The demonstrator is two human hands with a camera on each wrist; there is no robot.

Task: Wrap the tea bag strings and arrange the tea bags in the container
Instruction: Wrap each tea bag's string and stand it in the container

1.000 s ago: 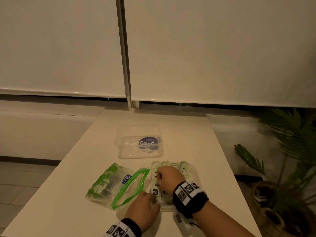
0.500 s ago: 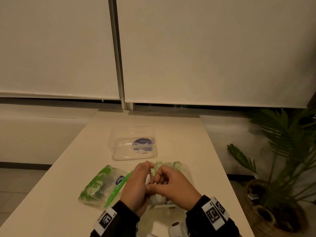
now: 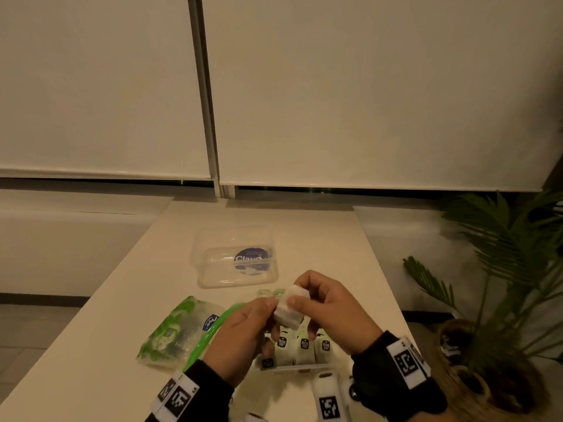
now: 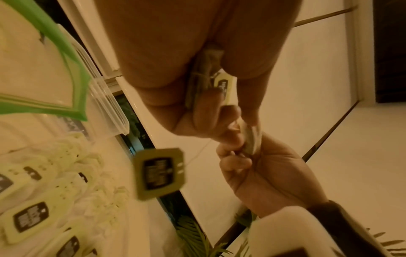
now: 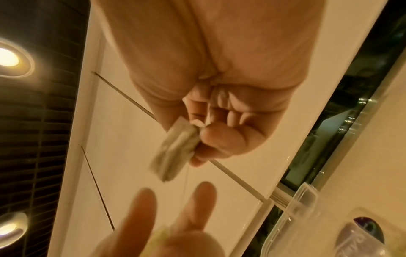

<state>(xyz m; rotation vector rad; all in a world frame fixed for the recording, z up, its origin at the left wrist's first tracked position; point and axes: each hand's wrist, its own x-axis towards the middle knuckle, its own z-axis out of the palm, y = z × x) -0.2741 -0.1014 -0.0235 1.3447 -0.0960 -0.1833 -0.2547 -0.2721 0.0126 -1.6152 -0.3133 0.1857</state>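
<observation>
My right hand (image 3: 316, 300) pinches a white tea bag (image 3: 288, 306) by thumb and fingers, held up above the clear container (image 3: 300, 366). The bag's string hangs down with its green tag (image 4: 159, 173) swinging free. My left hand (image 3: 243, 333) sits beside the bag, its thumb tip against it. In the left wrist view a second tea bag (image 4: 201, 81) with its tag is tucked between the left fingers. Several tea bags (image 3: 304, 345) with dark-printed tags stand in rows in the container, partly hidden by both hands.
The container's clear lid (image 3: 234, 257) with a blue label lies further back on the white table (image 3: 115, 315). A green-rimmed zip bag (image 3: 179, 330) lies left of the container. A potted palm (image 3: 502, 269) stands off the table's right edge.
The right hand was down in the container; it has since lifted a tea bag out. Both hands now hold it up above the container, closer to me.
</observation>
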